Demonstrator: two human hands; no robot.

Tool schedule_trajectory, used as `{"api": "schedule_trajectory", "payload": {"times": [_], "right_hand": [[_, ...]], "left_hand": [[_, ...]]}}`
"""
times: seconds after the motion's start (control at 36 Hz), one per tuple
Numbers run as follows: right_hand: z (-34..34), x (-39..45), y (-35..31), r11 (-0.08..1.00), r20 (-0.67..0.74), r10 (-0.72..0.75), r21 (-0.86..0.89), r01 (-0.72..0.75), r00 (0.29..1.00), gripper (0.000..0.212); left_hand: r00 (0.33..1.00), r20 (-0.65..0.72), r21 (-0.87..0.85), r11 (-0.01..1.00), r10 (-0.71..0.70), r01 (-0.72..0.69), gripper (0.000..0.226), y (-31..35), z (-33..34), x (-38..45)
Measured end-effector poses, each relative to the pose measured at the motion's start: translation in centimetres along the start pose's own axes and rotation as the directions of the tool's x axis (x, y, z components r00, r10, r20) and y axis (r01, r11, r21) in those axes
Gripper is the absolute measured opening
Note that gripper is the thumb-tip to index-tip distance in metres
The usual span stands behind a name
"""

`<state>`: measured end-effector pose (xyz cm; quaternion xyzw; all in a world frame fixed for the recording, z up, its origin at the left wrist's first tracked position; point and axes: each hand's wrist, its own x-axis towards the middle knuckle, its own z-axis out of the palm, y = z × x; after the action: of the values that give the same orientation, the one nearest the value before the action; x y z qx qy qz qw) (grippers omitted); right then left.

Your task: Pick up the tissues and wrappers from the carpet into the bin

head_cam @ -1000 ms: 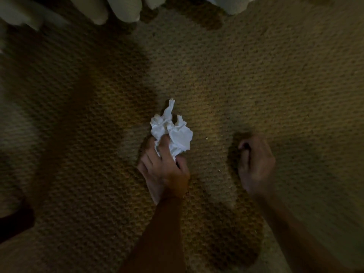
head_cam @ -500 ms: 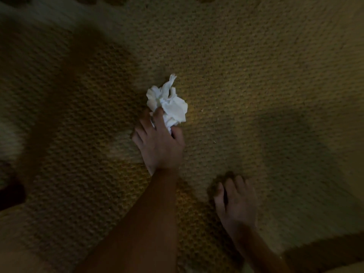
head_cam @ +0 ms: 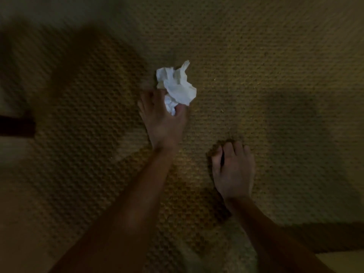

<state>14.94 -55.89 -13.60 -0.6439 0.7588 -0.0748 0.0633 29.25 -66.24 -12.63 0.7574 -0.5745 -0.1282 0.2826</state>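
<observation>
We observe a crumpled white tissue (head_cam: 176, 86) against the woven tan carpet (head_cam: 266, 66), near the middle of the view. Our left hand (head_cam: 162, 117) is closed on the near end of the tissue, thumb and fingers pinching the paper while most of the wad projects beyond the fingertips. Our right hand (head_cam: 233, 172) lies nearer to us, well apart from the tissue, palm down with fingers extended on the carpet, holding nothing. The view is dim and slightly blurred.
</observation>
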Motion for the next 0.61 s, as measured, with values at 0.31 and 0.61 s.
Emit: {"api": "schedule_trajectory", "payload": {"times": [0.31,0.61], "right_hand": [[0.2,-0.1,0.2,0.992,-0.047,-0.009,0.128,0.015,0.999,0.038],[-5.3,0.0,1.8,0.834,0.284,0.019,0.525,-0.172,0.959,0.033]], "left_hand": [[0.985,0.050,-0.321,0.931,-0.167,0.174,0.068,-3.9,-5.1,-16.9],[0.792,0.471,-0.390,0.713,-0.389,0.583,0.048,0.5,-9.9,-13.8]]}}
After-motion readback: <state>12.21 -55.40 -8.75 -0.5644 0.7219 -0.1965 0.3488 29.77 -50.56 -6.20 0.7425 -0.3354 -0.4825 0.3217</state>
